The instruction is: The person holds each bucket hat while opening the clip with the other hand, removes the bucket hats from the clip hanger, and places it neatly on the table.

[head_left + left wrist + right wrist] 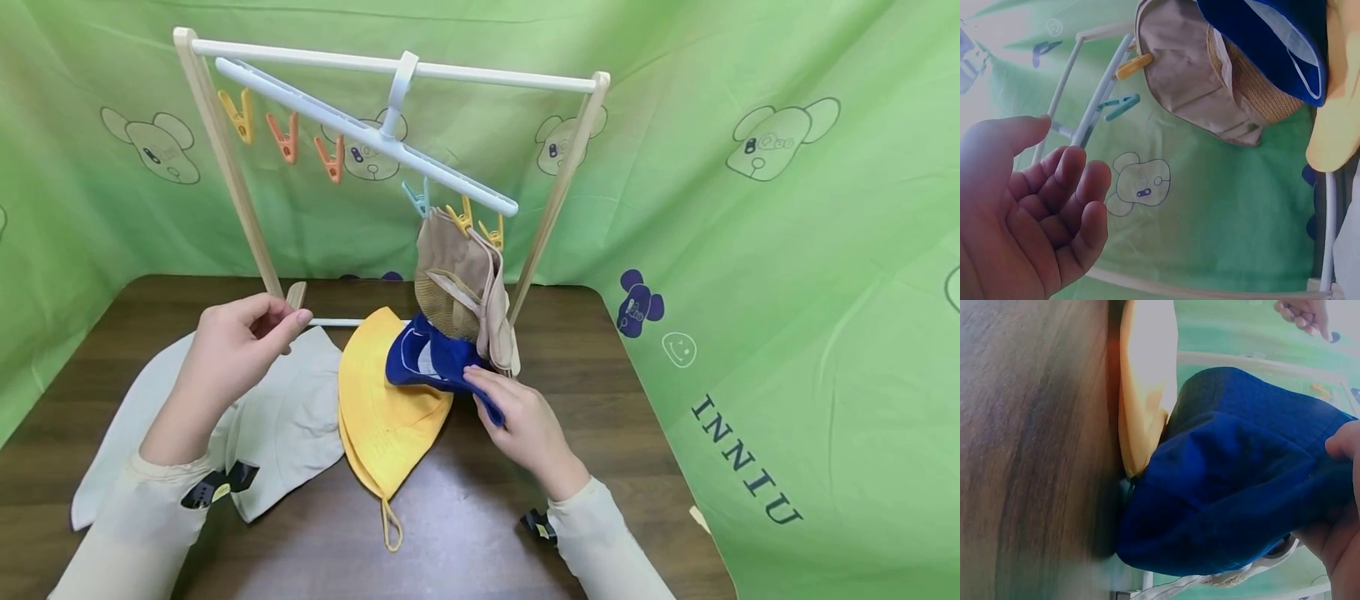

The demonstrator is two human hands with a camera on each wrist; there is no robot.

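Observation:
My right hand (525, 429) pinches the edge of a dark blue bucket hat (442, 363), thumb on one side and fingers on the other. In the right wrist view the blue cloth (1222, 469) spreads out from the grip beside a yellow bucket hat (1146, 381). My left hand (234, 354) is raised over a pale grey hat (288, 417), its fingers loosely bent and holding nothing. Just behind the blue hat, a beige hat (453, 258) with a woven inner part hangs from yellow clips (461, 218) on a white hanger (330, 117).
The hanger tilts down to the right on a rack's white top rail (510, 75). A blue clip (417, 198) is near the beige hat, and orange clips (285, 137) hang on the left. Wooden posts (232, 175) stand on the brown table (600, 467). Green cloth (787, 250) surrounds it.

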